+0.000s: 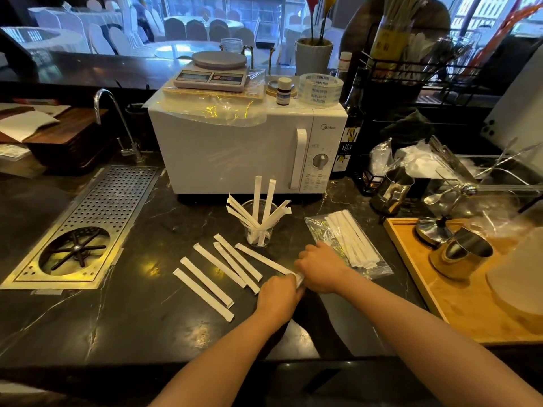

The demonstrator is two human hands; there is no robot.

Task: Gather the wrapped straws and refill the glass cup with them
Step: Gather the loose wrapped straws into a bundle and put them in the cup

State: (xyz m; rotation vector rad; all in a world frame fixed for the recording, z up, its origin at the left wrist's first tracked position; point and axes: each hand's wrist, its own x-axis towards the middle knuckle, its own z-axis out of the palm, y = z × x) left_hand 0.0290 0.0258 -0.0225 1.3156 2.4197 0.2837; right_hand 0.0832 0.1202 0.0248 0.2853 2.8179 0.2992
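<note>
A clear glass cup [259, 234] stands on the dark counter in front of the microwave, with several white wrapped straws [258, 207] fanned out of it. Several more wrapped straws [219, 270] lie flat and slanted on the counter just left of my hands. One long wrapped straw [264, 259] runs from near the cup down to my hands. My right hand [321, 267] and my left hand [279, 296] meet at its near end, both pinching it. A clear plastic bag [351, 245] with more wrapped straws lies right of the cup.
A white microwave [246, 148] with a scale on top stands behind the cup. A perforated metal drain tray [88, 227] and a tap are at the left. A wooden tray [458, 289] with metal cups sits at the right, with a wire rack behind it.
</note>
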